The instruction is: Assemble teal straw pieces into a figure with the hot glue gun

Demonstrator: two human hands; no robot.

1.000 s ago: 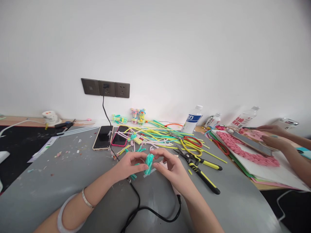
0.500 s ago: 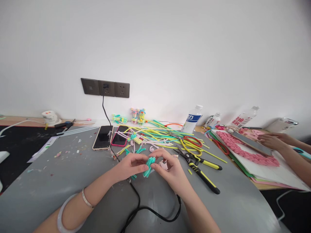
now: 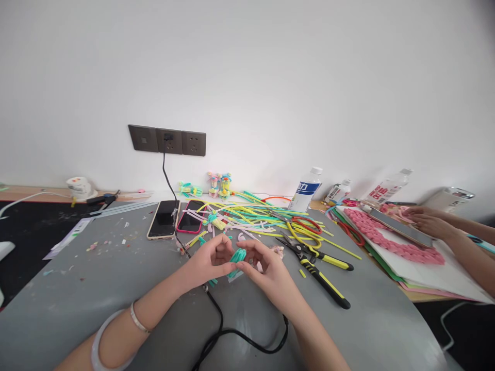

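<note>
Between my two hands is a small bundle of teal pipe cleaners (image 3: 238,256), folded side by side. My left hand (image 3: 211,260) pinches its left side with thumb and fingers. From the other side, my right hand (image 3: 266,265) grips it, the thumb near its lower end. The bundle is held above the grey table (image 3: 154,299). Behind my hands spreads a loose pile of yellow, teal and lilac pipe cleaners (image 3: 247,211). A yellow-and-teal pipe-cleaner piece (image 3: 215,220) lies on that pile. Right of my right hand are black-and-yellow pliers (image 3: 323,281).
Two phones (image 3: 164,219) lie at the left of the pile. A black cable (image 3: 247,335) loops in front of me. Finished pipe-cleaner figures (image 3: 219,185) and a water bottle (image 3: 305,190) stand by the wall. At the right, another person's hands (image 3: 433,221) work beside pink braided material (image 3: 398,247).
My fingers have shifted on the teal bundle, which has turned and tilted slightly. My left fingers are more curled. The other person's hands have moved a little.
</note>
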